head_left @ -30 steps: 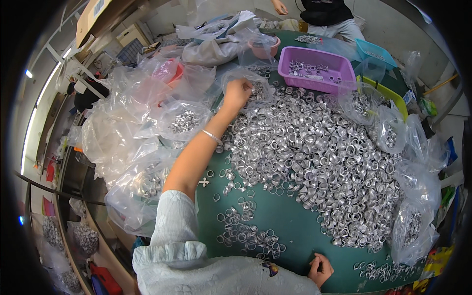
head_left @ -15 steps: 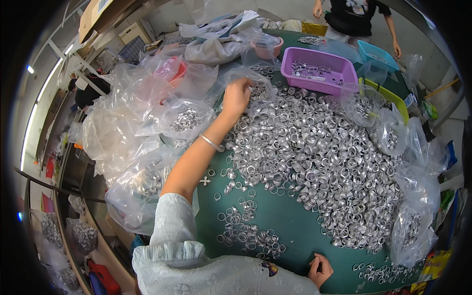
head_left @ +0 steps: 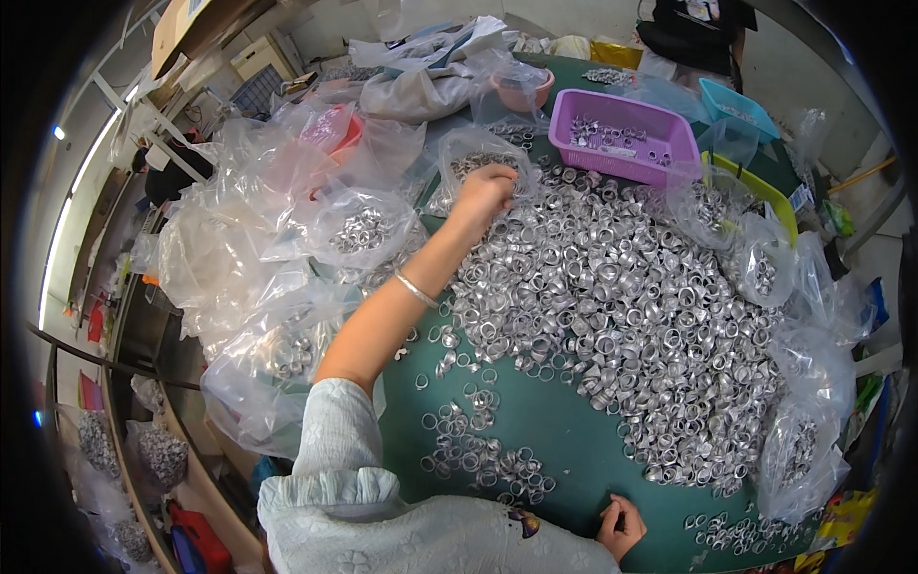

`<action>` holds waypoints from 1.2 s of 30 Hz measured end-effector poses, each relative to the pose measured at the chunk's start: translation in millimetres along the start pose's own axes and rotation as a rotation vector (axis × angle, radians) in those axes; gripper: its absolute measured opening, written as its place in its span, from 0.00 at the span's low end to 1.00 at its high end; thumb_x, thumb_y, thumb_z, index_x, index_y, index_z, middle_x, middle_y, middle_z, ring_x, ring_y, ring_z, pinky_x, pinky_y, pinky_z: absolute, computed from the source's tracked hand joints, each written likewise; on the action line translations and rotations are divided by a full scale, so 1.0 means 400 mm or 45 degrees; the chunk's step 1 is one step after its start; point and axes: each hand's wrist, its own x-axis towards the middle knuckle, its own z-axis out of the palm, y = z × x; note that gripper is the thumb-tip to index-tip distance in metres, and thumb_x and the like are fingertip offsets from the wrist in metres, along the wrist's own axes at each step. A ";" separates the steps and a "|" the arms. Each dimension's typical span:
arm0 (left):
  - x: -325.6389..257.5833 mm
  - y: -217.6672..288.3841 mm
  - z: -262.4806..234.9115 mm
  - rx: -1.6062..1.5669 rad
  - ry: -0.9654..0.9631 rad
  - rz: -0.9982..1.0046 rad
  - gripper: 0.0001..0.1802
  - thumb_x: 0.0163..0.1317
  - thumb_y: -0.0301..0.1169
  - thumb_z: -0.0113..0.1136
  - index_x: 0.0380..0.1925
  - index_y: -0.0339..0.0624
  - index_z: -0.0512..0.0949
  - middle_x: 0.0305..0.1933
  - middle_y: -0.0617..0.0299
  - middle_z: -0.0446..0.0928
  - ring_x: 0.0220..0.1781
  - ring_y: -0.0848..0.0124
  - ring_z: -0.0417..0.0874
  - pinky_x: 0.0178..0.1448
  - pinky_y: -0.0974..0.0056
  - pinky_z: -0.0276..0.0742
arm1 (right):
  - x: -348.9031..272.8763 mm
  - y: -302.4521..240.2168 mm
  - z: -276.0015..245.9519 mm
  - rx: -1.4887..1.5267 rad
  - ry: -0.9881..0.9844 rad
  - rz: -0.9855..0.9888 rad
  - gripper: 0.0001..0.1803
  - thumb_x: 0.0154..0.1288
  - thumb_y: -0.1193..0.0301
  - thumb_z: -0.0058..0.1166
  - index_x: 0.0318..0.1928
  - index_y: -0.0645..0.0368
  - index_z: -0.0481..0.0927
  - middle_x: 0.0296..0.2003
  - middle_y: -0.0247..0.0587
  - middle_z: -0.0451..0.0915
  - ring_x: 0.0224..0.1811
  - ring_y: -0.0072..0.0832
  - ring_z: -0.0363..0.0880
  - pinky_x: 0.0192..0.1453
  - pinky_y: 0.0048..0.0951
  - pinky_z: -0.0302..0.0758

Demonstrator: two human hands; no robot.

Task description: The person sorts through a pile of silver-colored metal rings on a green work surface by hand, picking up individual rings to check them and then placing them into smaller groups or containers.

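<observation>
A wide heap of silver-coloured metal rings [head_left: 612, 277] covers much of the green tabletop [head_left: 574, 445]. My left hand [head_left: 486, 198] is stretched to the heap's far left edge, its fingers curled together; what they pinch, if anything, is hidden. Right beside it stands an open clear plastic bag [head_left: 445, 196] with small metal pieces inside. Near the table's front edge rests my right hand [head_left: 622, 526], fingers curled in, and I cannot make out anything in them. A smaller scatter of rings [head_left: 488, 454] lies between my left arm and the heap.
Beyond the heap sit a purple basin [head_left: 564, 143] holding some rings, a blue basin [head_left: 760, 120] and a yellow-green basin [head_left: 789, 215]. Clear bags of rings [head_left: 798, 450] line the right side. Crumpled plastic bags [head_left: 220, 249] pile up on the left. A person [head_left: 693, 33] is at the back.
My left hand has moved right and slightly nearer, from over the clear bag to beside it at the heap's edge. The person at the back has bent lower. My right hand stays put.
</observation>
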 end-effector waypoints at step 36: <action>0.060 0.025 -0.151 2.039 0.538 0.754 0.07 0.51 0.28 0.54 0.28 0.43 0.79 0.33 0.52 0.76 0.35 0.54 0.78 0.37 0.54 0.73 | 0.001 0.009 -0.017 -0.165 -0.053 -0.096 0.07 0.58 0.73 0.52 0.37 0.59 0.79 0.22 0.43 0.79 0.23 0.34 0.78 0.29 0.32 0.75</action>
